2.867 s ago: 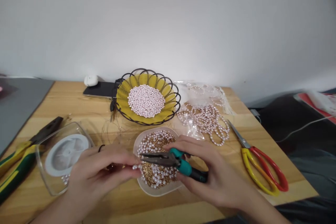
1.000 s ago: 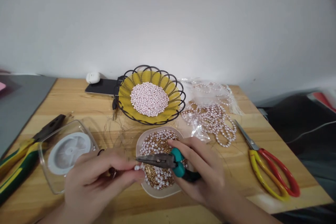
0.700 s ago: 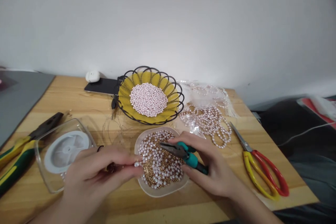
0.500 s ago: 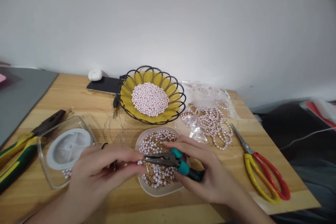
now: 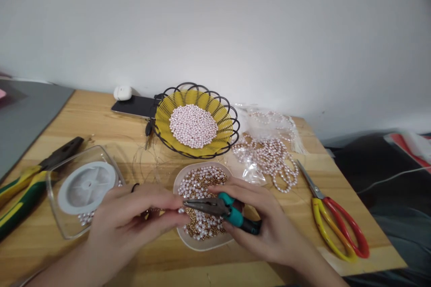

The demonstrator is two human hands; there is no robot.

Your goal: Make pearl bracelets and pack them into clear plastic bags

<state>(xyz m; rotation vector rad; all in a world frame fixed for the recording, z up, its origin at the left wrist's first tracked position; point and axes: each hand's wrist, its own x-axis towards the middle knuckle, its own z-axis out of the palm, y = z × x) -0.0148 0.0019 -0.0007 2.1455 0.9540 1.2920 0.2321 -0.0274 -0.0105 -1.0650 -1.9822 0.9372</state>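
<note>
In my right hand (image 5: 259, 219) is a pair of needle-nose pliers (image 5: 208, 206) with teal and black handles, its jaws pointing left. My left hand (image 5: 134, 219) pinches a bead strand, of which a small pearl bead (image 5: 181, 210) shows between thumb and forefinger. The plier tips meet the left fingertips just above that bead; what lies between the jaws is too small to make out. Both hands hover over a pale dish (image 5: 202, 247) of pearl and gold bead chains (image 5: 202, 179).
Behind the dish stands a yellow basket (image 5: 161, 121) of pink beads. Left are a clear box (image 5: 67, 233) with a white spool (image 5: 85, 186) and yellow-green pliers (image 5: 37, 184). Bead strands (image 5: 269, 157) lie right, beside red-and-yellow scissors (image 5: 336, 219). A phone (image 5: 134, 106) lies at the back.
The view has shifted slightly. Both hands keep nearly the same position, with the plier tips still at the left fingertips.
</note>
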